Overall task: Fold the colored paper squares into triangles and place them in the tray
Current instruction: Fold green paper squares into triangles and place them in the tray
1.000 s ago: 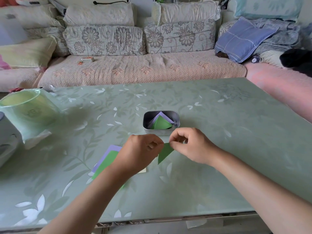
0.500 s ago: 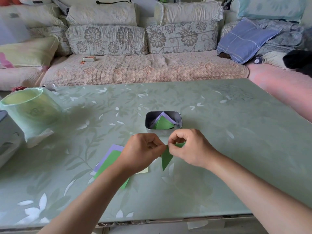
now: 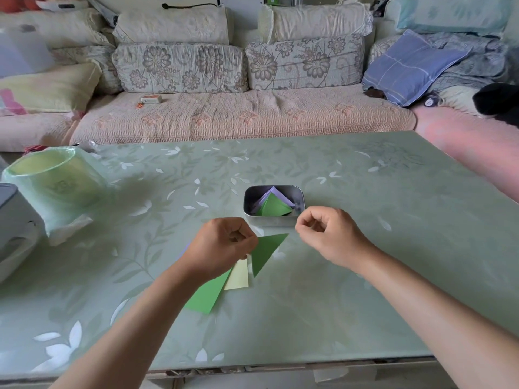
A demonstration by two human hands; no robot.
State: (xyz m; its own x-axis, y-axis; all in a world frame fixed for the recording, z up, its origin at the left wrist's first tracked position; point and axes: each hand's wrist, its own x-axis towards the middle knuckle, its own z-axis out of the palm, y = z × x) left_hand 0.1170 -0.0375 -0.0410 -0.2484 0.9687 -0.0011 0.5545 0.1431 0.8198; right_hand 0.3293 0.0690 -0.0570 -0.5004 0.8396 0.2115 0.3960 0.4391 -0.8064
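Fingers (image 3: 246, 244) of left hand (image 3: 222, 245) pinch green triangle (image 3: 266, 251) by its left edge, over flat squares (image 3: 209, 294) on desk (image 3: 365, 276). Tray (image 3: 273, 221) behind holds folded triangles (image 3: 273, 206). Right hand (image 3: 328, 237) curled, empty, just off triangle's tip.

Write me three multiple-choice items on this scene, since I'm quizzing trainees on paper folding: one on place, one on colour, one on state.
1. Where does the tray stand?
A. On a shelf
B. On the table, near its middle
C. On the floor
2. Which folded papers lie in it?
A. Red, blue
B. Yellow only
C. Green, purple
3. What does the right hand hold?
A. Nothing, fingers curled
B. A pencil
C. The tray
Key: 1 B, it rests mid-table; 2 C, both colours show inside; 3 A, only the left hand pinches the green triangle.
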